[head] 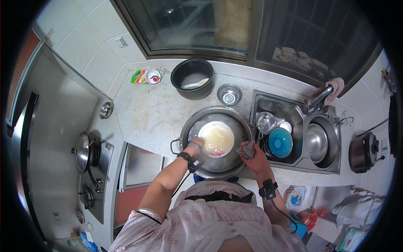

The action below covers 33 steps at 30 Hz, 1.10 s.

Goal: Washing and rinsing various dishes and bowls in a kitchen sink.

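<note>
A large metal basin [183, 134] holds cloudy water at the front of the counter. In it lies a round white dish [217, 138], with a red mark near its lower edge. My left hand [197, 143] grips the dish's left rim, its fingers partly hidden there. Over the basin's right rim, my right hand [256, 160] holds a crumpled grey cloth [247, 150], apart from the dish.
A black inner pot [191, 93] with a white spoon stands behind the basin, beside a small metal bowl [229, 94]. Right, the double sink [294, 107] holds a blue bowl [280, 142] and metal bowls. A gas stove [107, 163] with a lidded pan [82, 152] is left.
</note>
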Tool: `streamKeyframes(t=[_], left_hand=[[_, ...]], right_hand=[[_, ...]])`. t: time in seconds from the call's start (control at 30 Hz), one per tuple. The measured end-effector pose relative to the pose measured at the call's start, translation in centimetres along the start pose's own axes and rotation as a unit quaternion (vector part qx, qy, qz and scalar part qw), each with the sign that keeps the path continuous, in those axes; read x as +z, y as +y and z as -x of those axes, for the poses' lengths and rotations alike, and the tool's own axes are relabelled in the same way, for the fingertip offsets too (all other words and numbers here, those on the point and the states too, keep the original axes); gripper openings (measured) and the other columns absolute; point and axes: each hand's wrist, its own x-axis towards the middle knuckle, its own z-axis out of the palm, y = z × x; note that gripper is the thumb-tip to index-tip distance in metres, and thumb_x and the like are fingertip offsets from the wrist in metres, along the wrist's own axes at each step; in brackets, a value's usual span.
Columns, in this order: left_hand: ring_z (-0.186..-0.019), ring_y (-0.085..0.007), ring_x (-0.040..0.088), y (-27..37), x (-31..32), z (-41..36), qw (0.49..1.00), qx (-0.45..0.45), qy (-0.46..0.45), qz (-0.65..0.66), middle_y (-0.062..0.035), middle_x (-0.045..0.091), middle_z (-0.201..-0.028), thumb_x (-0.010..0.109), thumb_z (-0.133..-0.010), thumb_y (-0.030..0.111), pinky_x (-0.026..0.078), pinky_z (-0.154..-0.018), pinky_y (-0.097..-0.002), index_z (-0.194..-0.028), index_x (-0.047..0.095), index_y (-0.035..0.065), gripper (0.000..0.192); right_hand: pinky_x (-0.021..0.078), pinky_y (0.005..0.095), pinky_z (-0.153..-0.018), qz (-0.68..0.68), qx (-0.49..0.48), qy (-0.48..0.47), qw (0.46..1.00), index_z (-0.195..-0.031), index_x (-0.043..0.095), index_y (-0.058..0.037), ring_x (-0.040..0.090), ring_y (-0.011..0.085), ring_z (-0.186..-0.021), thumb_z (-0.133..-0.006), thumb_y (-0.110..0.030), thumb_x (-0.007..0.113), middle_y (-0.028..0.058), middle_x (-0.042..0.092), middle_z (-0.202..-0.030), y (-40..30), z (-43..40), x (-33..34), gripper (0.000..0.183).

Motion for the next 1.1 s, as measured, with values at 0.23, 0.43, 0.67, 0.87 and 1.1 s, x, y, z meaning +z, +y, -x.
streamKeyframes(t=[0.23, 0.43, 0.67, 0.87, 1.1], left_hand=[[-0.095, -0.0319, 0.058, 3.6, -5.4, 4.1, 0.988, 0.081, 0.016, -0.129, -0.0213, 0.059, -0.103, 0.038, -0.084, 0.014, 0.046, -0.082, -0.0376, -0.096, 0.063, 0.0023, 0.03], [-0.092, -0.0277, 0.059, 6.3, -5.6, 5.9, 0.896, -0.184, 0.069, 0.399, -0.0203, 0.06, -0.105, 0.039, -0.081, 0.018, 0.044, -0.078, -0.0344, -0.103, 0.06, -0.0012, 0.036], [-0.101, -0.0332, 0.056, 1.2, -1.6, 1.1, 0.88, -0.149, 0.091, 0.442, -0.0249, 0.055, -0.111, 0.047, -0.075, 0.018, 0.043, -0.083, -0.0348, -0.111, 0.052, -0.0079, 0.045], [-0.099, -0.0322, 0.057, 5.0, -2.2, 2.7, 0.894, -0.161, 0.143, 0.393, -0.0242, 0.058, -0.107, 0.052, -0.079, 0.029, 0.045, -0.082, -0.0345, -0.109, 0.054, -0.0075, 0.048], [-0.09, -0.036, 0.06, -0.1, -0.1, -0.9, 0.975, 0.13, 0.057, -0.172, -0.0258, 0.06, -0.095, 0.049, -0.078, 0.012, 0.048, -0.08, -0.0375, -0.091, 0.064, -0.0037, 0.025]], right_hand=[[0.0469, 0.0382, -0.08, -0.006, -0.016, 0.004, 1.0, -0.103, 0.053, -0.009, 0.056, 0.0229, -0.096, -0.094, -0.03, 0.034, 0.0082, 0.057, -0.105, 0.4, 0.7, -0.3, 0.03], [0.0448, 0.0379, -0.081, -0.006, -0.014, 0.011, 1.0, -0.102, 0.054, -0.0102, 0.055, 0.0218, -0.098, -0.094, -0.031, 0.035, 0.0079, 0.058, -0.104, 0.4, 0.7, -0.5, 0.029], [0.0447, 0.0382, -0.081, -0.017, 0.018, -0.022, 0.999, -0.103, 0.053, -0.0101, 0.055, 0.0223, -0.097, -0.094, -0.032, 0.035, 0.0077, 0.057, -0.105, 0.9, 0.0, 0.1, 0.029], [0.0438, 0.039, -0.083, -0.009, -0.009, 0.007, 1.0, -0.105, 0.052, -0.0093, 0.054, 0.0229, -0.098, -0.095, -0.032, 0.034, 0.0081, 0.057, -0.106, 1.0, -0.1, -1.3, 0.031], [0.0422, 0.0398, -0.086, -0.01, 0.02, 0.021, 1.0, -0.109, 0.051, -0.008, 0.052, 0.0244, -0.103, -0.095, -0.03, 0.032, 0.0098, 0.055, -0.11, 1.1, -0.8, -0.1, 0.032]])
